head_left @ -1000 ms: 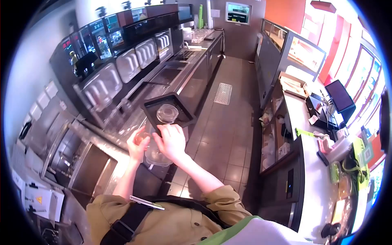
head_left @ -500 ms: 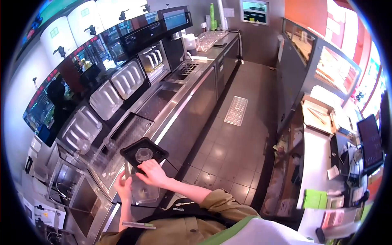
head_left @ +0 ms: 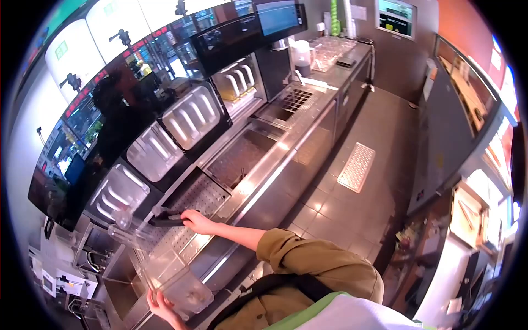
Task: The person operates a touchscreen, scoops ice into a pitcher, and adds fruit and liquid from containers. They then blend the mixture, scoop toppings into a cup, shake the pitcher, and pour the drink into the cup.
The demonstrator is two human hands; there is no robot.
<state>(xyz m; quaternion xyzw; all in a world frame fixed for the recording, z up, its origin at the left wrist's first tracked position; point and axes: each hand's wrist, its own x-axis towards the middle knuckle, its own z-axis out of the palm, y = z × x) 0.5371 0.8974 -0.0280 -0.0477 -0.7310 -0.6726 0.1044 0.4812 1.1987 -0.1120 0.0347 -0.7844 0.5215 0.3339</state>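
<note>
My left hand (head_left: 163, 311) is at the bottom left, its fingers closed on the near edge of a clear plastic container (head_left: 190, 292). The container lies partly over the front edge of the steel counter. Reaching forward, my right hand (head_left: 198, 222) grips the right end of a black tray (head_left: 168, 220), now seen almost edge-on above the perforated drain board (head_left: 198, 193). Its fingers are closed round the rim. Clear pitchers or cups (head_left: 122, 219) stand just left of the tray, partly blended with the background.
Clear-fronted bins with ribbed handles (head_left: 192, 116) line the back of the counter. A sunken steel basin (head_left: 242, 157) lies beyond the drain board. At the lower left is a sink (head_left: 124, 294). A floor grate (head_left: 356, 167) sits in the aisle, opposite a side counter (head_left: 440, 275).
My right hand has moved forward with the black tray, tilting it from face-up to nearly edge-on. My left hand and the clear container are lower in view. The camera has turned left.
</note>
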